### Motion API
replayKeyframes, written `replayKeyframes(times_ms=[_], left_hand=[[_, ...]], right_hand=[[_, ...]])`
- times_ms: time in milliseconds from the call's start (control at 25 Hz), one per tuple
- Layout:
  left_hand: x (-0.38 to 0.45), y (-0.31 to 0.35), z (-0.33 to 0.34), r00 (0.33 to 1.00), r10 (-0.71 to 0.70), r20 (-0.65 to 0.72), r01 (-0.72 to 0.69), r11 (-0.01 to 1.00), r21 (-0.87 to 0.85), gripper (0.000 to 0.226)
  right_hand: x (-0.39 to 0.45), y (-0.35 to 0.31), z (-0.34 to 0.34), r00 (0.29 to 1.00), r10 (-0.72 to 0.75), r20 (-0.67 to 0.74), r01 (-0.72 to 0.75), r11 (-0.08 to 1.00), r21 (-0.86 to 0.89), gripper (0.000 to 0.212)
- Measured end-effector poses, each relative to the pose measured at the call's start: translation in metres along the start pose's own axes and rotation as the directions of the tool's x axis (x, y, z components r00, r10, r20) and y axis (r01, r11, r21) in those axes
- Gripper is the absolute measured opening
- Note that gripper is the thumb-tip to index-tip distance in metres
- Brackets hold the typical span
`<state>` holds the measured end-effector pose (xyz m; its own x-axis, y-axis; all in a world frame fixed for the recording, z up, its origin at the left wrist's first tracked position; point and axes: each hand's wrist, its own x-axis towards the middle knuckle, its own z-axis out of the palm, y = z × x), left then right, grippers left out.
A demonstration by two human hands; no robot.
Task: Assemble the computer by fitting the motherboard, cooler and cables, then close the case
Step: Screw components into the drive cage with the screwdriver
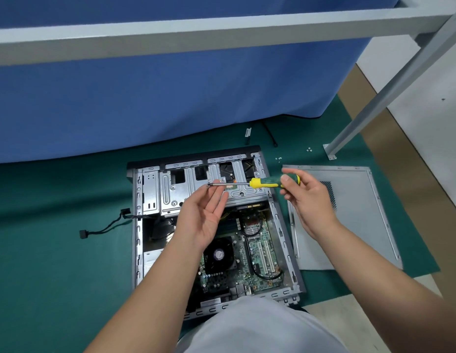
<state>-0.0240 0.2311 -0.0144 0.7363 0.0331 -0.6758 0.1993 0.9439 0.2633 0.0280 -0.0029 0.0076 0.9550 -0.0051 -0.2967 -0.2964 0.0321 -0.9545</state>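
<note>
An open computer case [139, 200] lies flat on the green mat, with the green motherboard [262, 240] and its black cooler fan [219, 256] inside. Above the case, my right hand [305, 197] grips the green and yellow handle of a screwdriver [265, 182], held level with its shaft pointing left. My left hand [206, 215] is palm up, and its fingertips pinch a small screw at the shaft's tip [209, 184]. The grey side panel [354, 220] lies on the mat to the right of the case.
A black cable with connectors [104, 226] trails out of the case to the left. Loose screws [279, 158] lie on the green mat [56, 250] beyond the panel. A grey metal frame leg [374, 103] slants down at the right. A blue cloth [145, 98] hangs behind.
</note>
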Motion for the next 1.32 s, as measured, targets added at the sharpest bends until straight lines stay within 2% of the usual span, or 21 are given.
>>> replayKeyframes(times_ms=[160, 400, 600, 680, 800, 960, 1080, 1240, 1280, 1320], left_hand=[[-0.001, 0.000, -0.004, 1.000, 0.024, -0.002, -0.024, 1.000, 0.006, 0.025], [-0.001, 0.000, -0.005, 1.000, 0.030, 0.004, -0.030, 1.000, -0.005, 0.033], [0.000, 0.001, -0.005, 0.998, 0.047, -0.043, -0.045, 0.998, 0.054, 0.018], [0.001, 0.001, -0.005, 0.998, 0.032, -0.061, -0.029, 0.998, 0.055, 0.020], [0.002, 0.001, -0.004, 0.998, 0.011, -0.062, -0.007, 0.999, 0.053, 0.022], [0.002, -0.002, 0.000, 0.998, 0.029, -0.063, -0.025, 0.998, 0.062, 0.020], [0.004, -0.004, 0.000, 0.998, 0.048, -0.033, -0.045, 0.995, 0.091, 0.024], [0.003, -0.003, 0.001, 0.990, 0.129, -0.055, -0.112, 0.965, 0.237, 0.022], [0.004, -0.002, 0.001, 0.975, 0.207, -0.075, -0.170, 0.923, 0.346, 0.020], [0.004, 0.000, 0.001, 0.946, 0.315, -0.076, -0.237, 0.833, 0.500, 0.017]], right_hand=[[0.000, -0.007, 0.003, 0.998, -0.061, 0.012, 0.062, 0.993, -0.099, 0.016], [0.001, -0.012, 0.004, 0.997, -0.082, 0.010, 0.083, 0.990, -0.113, 0.017], [0.002, -0.015, 0.004, 0.992, -0.115, 0.060, 0.123, 0.978, -0.166, 0.025], [0.002, -0.017, 0.005, 0.986, -0.143, 0.087, 0.157, 0.972, -0.175, 0.028], [0.003, -0.019, 0.008, 0.985, -0.147, 0.092, 0.159, 0.978, -0.135, 0.032], [0.004, -0.012, 0.014, 1.000, -0.029, 0.000, 0.029, 1.000, 0.006, 0.030], [0.007, -0.008, 0.015, 0.998, 0.021, -0.052, -0.016, 0.995, 0.103, 0.029], [0.016, -0.018, 0.013, 0.997, -0.005, -0.071, 0.008, 0.999, 0.044, 0.023], [0.019, -0.023, 0.012, 0.997, -0.039, -0.070, 0.038, 0.999, -0.014, 0.023], [0.023, -0.029, 0.011, 0.994, -0.083, -0.064, 0.077, 0.993, -0.091, 0.024]])
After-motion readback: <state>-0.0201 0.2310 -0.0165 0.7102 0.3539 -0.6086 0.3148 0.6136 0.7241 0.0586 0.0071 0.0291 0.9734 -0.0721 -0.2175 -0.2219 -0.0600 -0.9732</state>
